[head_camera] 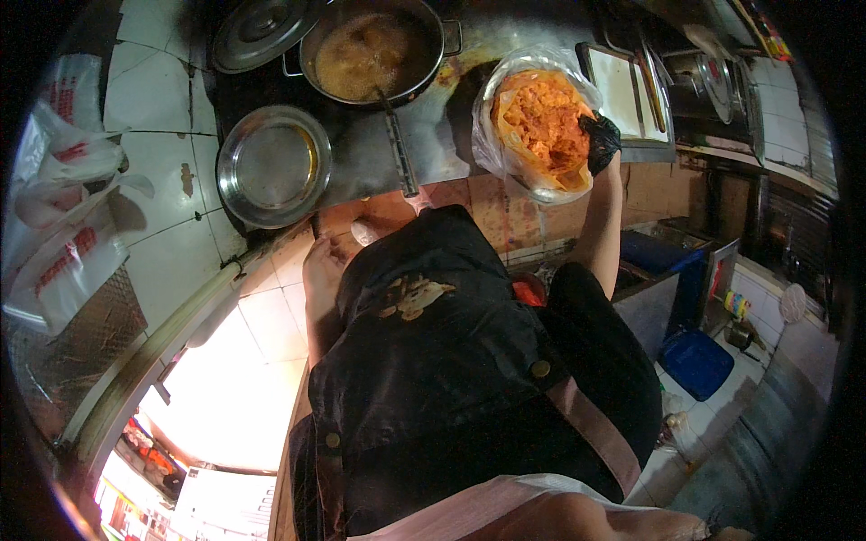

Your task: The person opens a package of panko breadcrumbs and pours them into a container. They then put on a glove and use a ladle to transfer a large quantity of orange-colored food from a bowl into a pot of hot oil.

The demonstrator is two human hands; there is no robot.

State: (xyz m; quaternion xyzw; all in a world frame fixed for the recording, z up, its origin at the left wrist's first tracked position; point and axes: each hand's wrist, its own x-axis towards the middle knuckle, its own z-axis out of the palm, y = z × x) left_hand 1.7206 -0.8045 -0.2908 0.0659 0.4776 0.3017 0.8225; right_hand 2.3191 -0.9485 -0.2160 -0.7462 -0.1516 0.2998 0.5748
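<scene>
My right hand (600, 140), in a black glove, grips the right rim of a plastic bag (487, 122) that holds orange-coated, marinated food (541, 125). The bag is at the edge of the steel counter. My left hand (331, 253) hangs low beside the black apron (419, 351), bare and partly hidden by it; its fingers are not clear. Before me a two-handled metal pot (443, 51) holds bubbling brown oil (358, 57). A utensil with a dark handle (400, 152) leans out of the pot toward me.
A round steel tray (274, 166) lies left of the pot, with a metal lid (267, 30) behind it. Right of the bag stands a rectangular metal-framed container (616, 91). Plastic bags (67, 223) hang at the far left. A blue stool (697, 365) stands low at right.
</scene>
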